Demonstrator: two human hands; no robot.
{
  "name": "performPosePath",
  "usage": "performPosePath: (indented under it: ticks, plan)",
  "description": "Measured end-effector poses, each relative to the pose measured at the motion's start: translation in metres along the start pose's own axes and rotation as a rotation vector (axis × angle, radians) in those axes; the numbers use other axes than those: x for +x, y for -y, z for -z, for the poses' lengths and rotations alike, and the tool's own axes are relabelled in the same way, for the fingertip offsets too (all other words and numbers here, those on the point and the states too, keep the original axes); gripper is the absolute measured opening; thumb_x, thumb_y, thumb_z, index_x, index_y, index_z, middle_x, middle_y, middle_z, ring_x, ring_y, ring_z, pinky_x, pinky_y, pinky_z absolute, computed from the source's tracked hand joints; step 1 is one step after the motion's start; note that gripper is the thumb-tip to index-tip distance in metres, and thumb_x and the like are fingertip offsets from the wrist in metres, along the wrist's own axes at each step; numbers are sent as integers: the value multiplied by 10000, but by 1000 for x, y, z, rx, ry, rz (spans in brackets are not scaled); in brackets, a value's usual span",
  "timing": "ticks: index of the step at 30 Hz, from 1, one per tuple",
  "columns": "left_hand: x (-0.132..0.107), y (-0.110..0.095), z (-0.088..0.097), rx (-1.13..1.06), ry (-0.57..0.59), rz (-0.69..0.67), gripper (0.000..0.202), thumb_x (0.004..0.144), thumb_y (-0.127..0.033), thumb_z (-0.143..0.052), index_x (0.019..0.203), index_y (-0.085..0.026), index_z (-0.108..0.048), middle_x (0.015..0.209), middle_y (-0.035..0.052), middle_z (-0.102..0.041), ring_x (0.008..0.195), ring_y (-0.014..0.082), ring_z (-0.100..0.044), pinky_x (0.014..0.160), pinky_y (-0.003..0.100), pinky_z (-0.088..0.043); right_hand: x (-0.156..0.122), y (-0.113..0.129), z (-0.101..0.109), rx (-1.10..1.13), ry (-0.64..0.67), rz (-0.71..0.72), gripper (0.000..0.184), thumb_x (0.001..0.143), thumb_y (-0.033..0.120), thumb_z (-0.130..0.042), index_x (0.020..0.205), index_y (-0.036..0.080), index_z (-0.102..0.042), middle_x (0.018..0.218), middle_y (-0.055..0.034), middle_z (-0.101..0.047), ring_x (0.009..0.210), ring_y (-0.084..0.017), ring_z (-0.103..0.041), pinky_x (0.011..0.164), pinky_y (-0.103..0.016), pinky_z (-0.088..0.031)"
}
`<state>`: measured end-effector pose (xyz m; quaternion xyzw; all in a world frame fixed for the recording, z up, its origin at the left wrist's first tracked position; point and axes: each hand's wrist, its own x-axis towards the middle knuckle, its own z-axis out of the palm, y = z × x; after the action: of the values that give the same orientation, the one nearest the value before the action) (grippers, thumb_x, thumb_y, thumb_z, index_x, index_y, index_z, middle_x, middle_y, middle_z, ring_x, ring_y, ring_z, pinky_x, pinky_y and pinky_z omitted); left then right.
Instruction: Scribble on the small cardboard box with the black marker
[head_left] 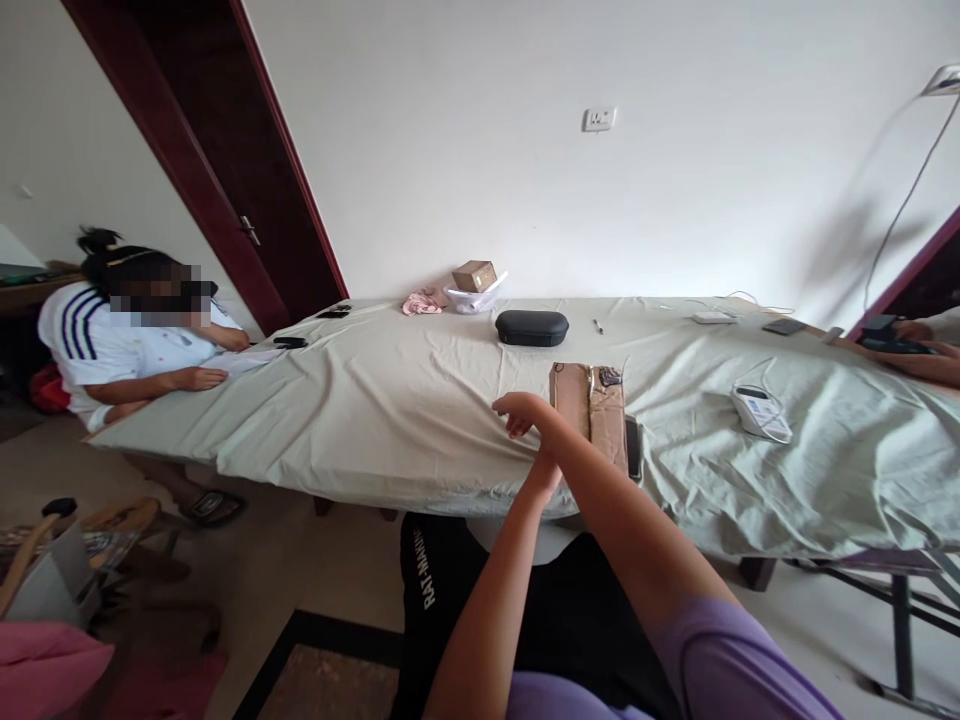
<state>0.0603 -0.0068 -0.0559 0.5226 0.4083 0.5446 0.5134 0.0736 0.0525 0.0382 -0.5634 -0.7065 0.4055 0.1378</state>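
My right hand (523, 412) is stretched out over the table cloth, its fingers loosely bent and apart, with nothing visible in them. Its forearm crosses over my left hand (549, 476). Most of my left hand is hidden behind the right wrist, so its fingers do not show. Just right of both hands lies a flat brown case or folder (609, 430), wrinkled, with a small dark item (611, 377) on its top corner. A dark flat object (634, 450) sticks out from under its right side. Beyond my hands sits a black zippered hard case (532, 327).
A pale cloth (375, 440) covers the table. Toward the wall are a plastic container (472, 299) with a cardboard box (475, 275), a pink cloth (422, 302) and a pen (598, 326). A white device with a cable (761, 413) lies right. A person (142, 340) sits left; another person's hands (915, 355) show far right.
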Motion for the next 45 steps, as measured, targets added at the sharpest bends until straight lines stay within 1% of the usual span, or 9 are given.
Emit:
performPosePath:
  ticks: [4, 10, 13, 17, 25, 29, 33, 41, 45]
  plan:
    - [2, -4, -1, -170, 69, 78, 905, 900, -405, -673, 1671, -248, -224, 1606, 109, -514, 1475, 293, -495, 1224, 423, -404, 6, 17, 42, 112, 53, 73, 503, 782, 584, -859, 962, 200, -589, 729, -52, -727, 615, -200, -691, 552, -265, -504]
    - [6, 2, -6, -311, 43, 35, 952, 838, -401, -736, 1664, -259, -283, 1663, 86, -446, 1534, 281, -435, 1291, 407, -326, -43, -12, 89, 603, -552, 756, 470, 933, 704, -629, 911, 239, -565, 532, 73, -500, 400, -99, -406, 420, -225, -300]
    - [7, 7, -6, -310, 37, 56, 972, 827, -440, -762, 1659, -255, -295, 1652, 101, -460, 1535, 289, -435, 1306, 421, -302, -51, -38, 104, 679, -813, 829, 505, 995, 699, -502, 1218, 252, -574, 698, 15, -687, 500, -144, -555, 507, -259, -410]
    - [7, 8, -4, -296, 40, 76, 951, 837, -467, -763, 1652, -278, -312, 1701, 77, -388, 1564, 284, -391, 1314, 412, -289, -32, -71, 105, 496, -1130, 754, 411, 993, 586, -577, 1191, 228, -616, 1063, -93, -793, 1052, -225, -717, 934, -372, -519]
    - [16, -11, 19, 37, 71, 20, 912, 909, -442, -710, 1670, -268, -239, 1685, 141, -383, 1559, 320, -389, 1288, 481, -332, -19, -84, 101, 399, -790, 524, 438, 935, 570, -658, 1217, 234, -644, 1132, -101, -786, 949, -242, -746, 927, -408, -548]
    - [42, -50, 16, 353, -78, -324, 938, 883, -351, -744, 1658, -290, -219, 1728, 130, -244, 1625, 292, -230, 1322, 482, -249, -26, -79, 96, 479, -720, 537, 449, 940, 585, -657, 1221, 235, -640, 1075, -88, -786, 901, -235, -767, 849, -363, -573]
    - [67, -78, 1, 604, -115, -356, 489, 847, -307, -790, 1302, -266, -615, 1446, 119, -525, 1399, 320, -509, 1178, 482, -440, -25, -78, 85, 579, -863, 599, 386, 942, 496, -697, 1232, 248, -633, 1090, -77, -784, 975, -227, -765, 897, -364, -580]
    - [96, -62, -2, 661, -188, -334, 371, 838, -424, -833, 1106, -250, -645, 1200, 86, -553, 1191, 299, -563, 1063, 431, -490, -10, -87, 87, 655, -1413, 636, 387, 1009, 532, -568, 849, 196, -671, 538, 53, -489, 538, -140, -574, 640, -286, -508]
    - [103, -58, -1, 650, -187, -327, 377, 840, -437, -831, 1116, -257, -649, 1192, 88, -553, 1187, 299, -561, 1061, 432, -488, -2, -94, 90, 691, -1364, 612, 385, 1024, 495, -466, 1159, 196, -668, 701, 5, -646, 624, -148, -624, 643, -278, -502]
